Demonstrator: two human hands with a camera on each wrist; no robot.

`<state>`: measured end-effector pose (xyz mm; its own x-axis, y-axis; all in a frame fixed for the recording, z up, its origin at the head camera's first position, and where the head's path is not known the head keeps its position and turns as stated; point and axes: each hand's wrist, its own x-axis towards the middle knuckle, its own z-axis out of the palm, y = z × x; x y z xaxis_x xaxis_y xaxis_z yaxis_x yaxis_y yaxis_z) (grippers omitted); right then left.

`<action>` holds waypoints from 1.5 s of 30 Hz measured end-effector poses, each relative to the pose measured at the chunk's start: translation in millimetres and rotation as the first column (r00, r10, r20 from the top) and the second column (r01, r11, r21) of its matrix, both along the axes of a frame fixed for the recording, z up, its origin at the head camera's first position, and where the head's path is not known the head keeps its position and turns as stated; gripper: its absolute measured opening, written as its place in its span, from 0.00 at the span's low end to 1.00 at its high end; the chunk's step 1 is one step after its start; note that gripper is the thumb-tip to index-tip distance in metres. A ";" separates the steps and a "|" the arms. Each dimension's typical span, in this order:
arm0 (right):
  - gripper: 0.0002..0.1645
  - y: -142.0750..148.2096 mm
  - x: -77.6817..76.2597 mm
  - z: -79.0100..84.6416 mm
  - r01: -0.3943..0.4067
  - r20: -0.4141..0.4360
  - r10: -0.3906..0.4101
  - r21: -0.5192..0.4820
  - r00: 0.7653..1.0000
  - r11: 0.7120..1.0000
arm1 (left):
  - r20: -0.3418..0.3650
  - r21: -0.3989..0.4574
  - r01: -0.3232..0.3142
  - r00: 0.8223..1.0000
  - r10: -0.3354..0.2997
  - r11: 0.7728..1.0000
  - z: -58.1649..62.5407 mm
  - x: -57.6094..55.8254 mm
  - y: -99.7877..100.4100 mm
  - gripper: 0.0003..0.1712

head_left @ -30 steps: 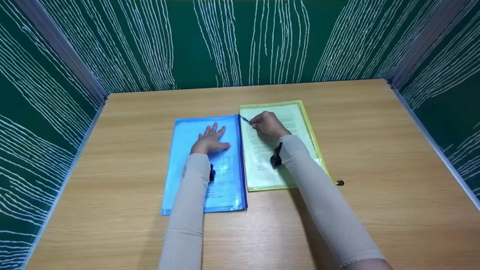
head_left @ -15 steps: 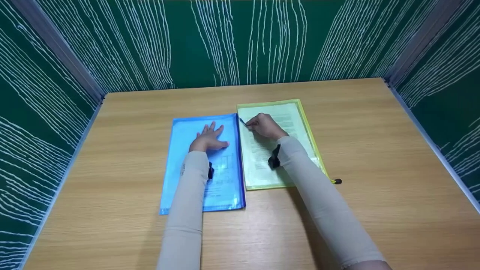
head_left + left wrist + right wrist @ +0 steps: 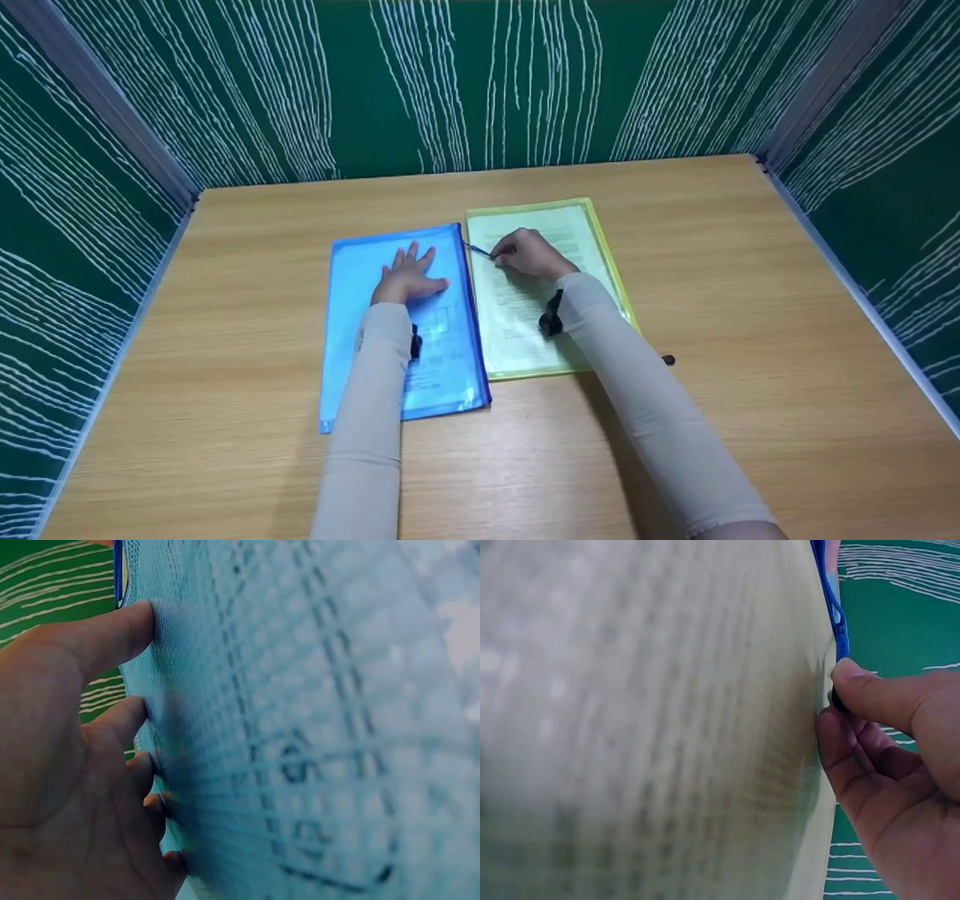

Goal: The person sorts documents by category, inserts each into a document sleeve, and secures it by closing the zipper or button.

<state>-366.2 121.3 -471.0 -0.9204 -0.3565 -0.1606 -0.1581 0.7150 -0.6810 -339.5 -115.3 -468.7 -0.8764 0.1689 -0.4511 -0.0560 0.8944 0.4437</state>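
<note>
A blue mesh zip folder (image 3: 442,375) with printed paper inside lies on the table. My left hand (image 3: 409,276) rests on its upper part, fingers spread. In the left wrist view, the fingertips (image 3: 142,622) press against the mesh. My right hand (image 3: 531,253) pinches the end of a thin blue zipper pull cord (image 3: 477,250), which runs from the folder's dark blue right edge. The right wrist view shows the blue cord (image 3: 842,637) leading to a dark end between thumb and forefinger. Under the right hand lies a yellow-green folder (image 3: 517,352) holding a printed sheet.
The wooden table (image 3: 225,360) extends around both folders. Beside the right sleeve, a small black-ended object (image 3: 668,360) sticks out, mostly hidden by the arm. Green walls (image 3: 405,90) with white streaks enclose the back and sides.
The blue folder has turned slightly, its top edge tilting left and away from the yellow-green folder. The right hand has shifted a little toward me and right, still pinching the cord.
</note>
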 end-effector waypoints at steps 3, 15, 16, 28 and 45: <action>0.10 0.6 -0.2 -0.1 0.005 -0.001 -0.005 0.006 1.000 1.000 | -0.002 0.017 -0.001 1.000 0.001 1.000 0.1 -0.3 -0.1 0.47; 0.08 11.2 0.3 0.0 -0.138 -0.047 0.142 0.085 0.989 0.987 | 0.003 0.033 0.007 1.000 -0.007 0.999 2.0 -2.0 -0.6 0.47; 0.07 12.0 0.7 1.0 -0.149 -0.036 0.153 0.093 0.988 0.985 | 0.007 0.032 0.005 1.000 -0.005 0.999 2.1 -2.2 -0.5 0.47; 0.07 17.0 1.4 4.9 -0.216 -0.004 0.218 0.143 0.976 0.966 | -0.005 0.045 -0.003 1.000 0.003 0.999 4.2 -2.4 -0.2 0.47; 0.07 10.4 7.2 6.0 -0.296 -0.046 0.305 0.149 0.951 0.944 | -0.048 0.062 -0.057 0.997 0.060 0.996 -4.8 -6.5 -8.7 0.47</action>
